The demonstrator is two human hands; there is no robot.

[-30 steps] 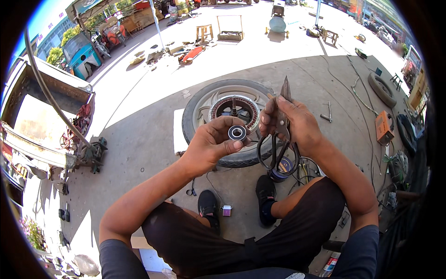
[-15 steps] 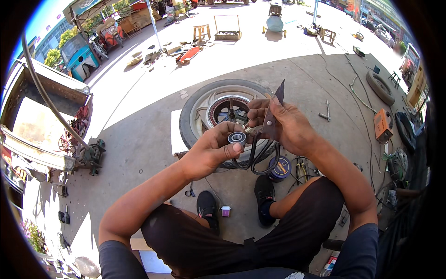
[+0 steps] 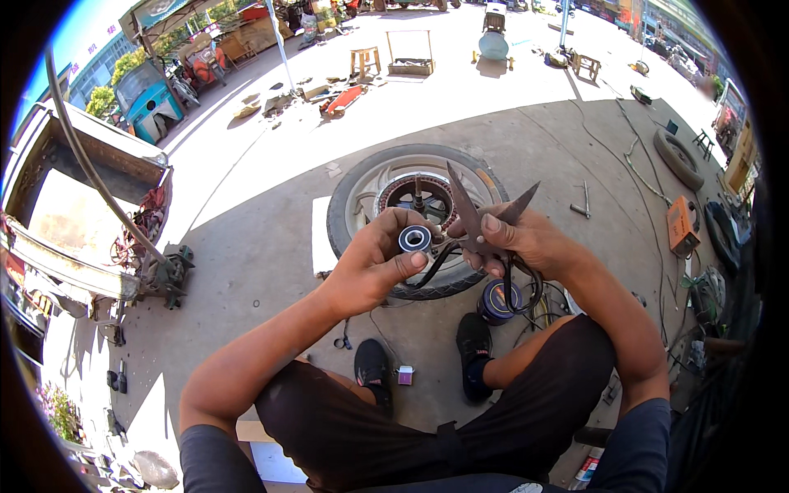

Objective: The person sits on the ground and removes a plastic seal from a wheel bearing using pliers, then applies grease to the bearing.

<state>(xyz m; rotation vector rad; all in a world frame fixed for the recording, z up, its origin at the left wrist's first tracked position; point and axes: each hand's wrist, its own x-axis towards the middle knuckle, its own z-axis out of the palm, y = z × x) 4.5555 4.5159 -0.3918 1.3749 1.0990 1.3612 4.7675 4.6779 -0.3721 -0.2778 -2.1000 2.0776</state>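
1. Since the earlier frame, the blades of the scissors point(image 3: 479, 239) have been spread into a V and their black handles parted; they were seen together before, pointed to the far side. The bearing point(image 3: 406, 239) has been kept at almost the same spot.
2. The bearing is pinched between thumb and fingers of the left hand point(image 3: 367, 269), its round face turned upward. It is held above the near part of the wheel point(image 3: 344, 191), just left of the scissors.
3. The scissors are gripped around the pivot by the right hand point(image 3: 538, 245), with the thumb laid on the metal. One handle is reached out leftward below the bearing; whether it is touched by the left hand cannot be told.
4. The wheel is laid flat on the ground, with its axle point(image 3: 418, 195) stood upright beyond the hands. A round tin point(image 3: 496, 301) is placed near the right shoe point(image 3: 474, 341), and a small box point(image 3: 405, 375) near the left one.
5. The step in hand is judged to be the readying of the scissors beside the bearing. For the next move, a steady pinch on the bearing, a firmer hold on the handles and fingers kept off the edges seem to be called for.
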